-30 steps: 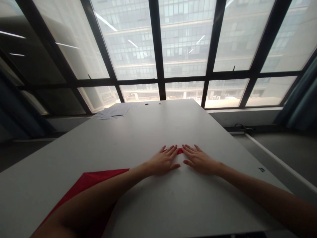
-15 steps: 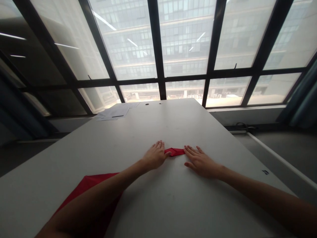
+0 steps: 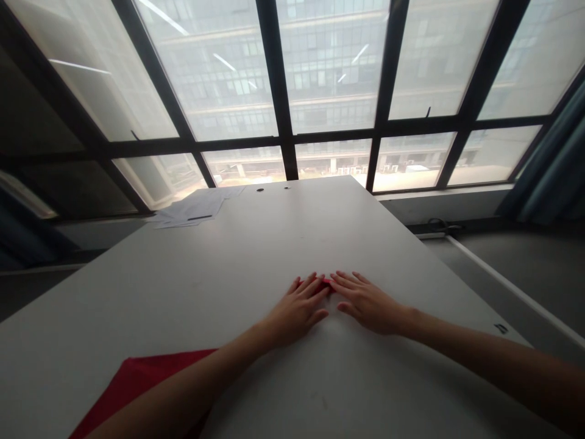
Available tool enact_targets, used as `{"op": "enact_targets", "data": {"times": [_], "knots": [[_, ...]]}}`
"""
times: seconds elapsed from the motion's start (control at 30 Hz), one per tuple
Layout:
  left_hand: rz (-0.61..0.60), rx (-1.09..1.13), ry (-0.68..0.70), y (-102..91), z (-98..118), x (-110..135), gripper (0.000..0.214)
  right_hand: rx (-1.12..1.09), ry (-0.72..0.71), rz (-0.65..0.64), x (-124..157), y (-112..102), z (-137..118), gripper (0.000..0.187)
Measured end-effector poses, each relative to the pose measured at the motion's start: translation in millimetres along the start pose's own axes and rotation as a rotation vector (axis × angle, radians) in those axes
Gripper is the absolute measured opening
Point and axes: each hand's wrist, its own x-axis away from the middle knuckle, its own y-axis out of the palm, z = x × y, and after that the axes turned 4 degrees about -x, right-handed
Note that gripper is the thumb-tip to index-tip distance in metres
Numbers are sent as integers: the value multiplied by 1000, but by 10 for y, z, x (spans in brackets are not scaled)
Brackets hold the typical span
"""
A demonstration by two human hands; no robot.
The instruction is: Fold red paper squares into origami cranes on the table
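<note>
A small folded red piece (image 3: 327,281), paper or cloth, lies on the white table (image 3: 292,244), mostly covered by my fingers. My left hand (image 3: 299,310) rests over its left part with the fingers stretched out and apart. From the other side, my right hand (image 3: 365,302) lays its flat fingertips on the right end. Both palms face down, and neither hand is closed round anything. Under my left forearm lies a larger red sheet (image 3: 132,381), partly hidden by the arm.
White papers (image 3: 183,207) with a dark pen-like stick (image 3: 200,217) lie at the table's far left. A dark round spot (image 3: 260,190) marks the far edge. A dark mark (image 3: 501,328) sits near the right edge. Tall windows (image 3: 329,73) stand beyond.
My left hand has come down over the red piece, its fingers now spread across it. My right hand has shifted slightly left over its end. Less of the red piece shows. The view has tilted slightly.
</note>
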Motion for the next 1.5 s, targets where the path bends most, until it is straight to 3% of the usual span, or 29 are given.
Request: {"op": "enact_targets", "data": {"times": [0.1,0.3,0.63,0.83,0.97,1.13,1.5], "knots": [[7,-11,-7,-6,-99,-26,49,-14,-38,10,-139,-15,-21,51],[33,-33,-46,4,-116,-30,45,-35,-19,166,-208,62,-180,30],[10,26,-64,7,-67,-39,52,-130,33,227,-160,140,-157,30],[19,-46,-117,94,-99,-19,62,-372,30,281,-155,173,-119,29],[34,-79,-170,122,-96,-25,66,-520,-20,252,-149,134,-141,27],[40,-59,-246,120,-86,-25,64,-552,-115,93,-159,59,-190,32],[36,-55,-267,166,-125,-15,62,-519,-80,118,-194,155,-176,31]]}}
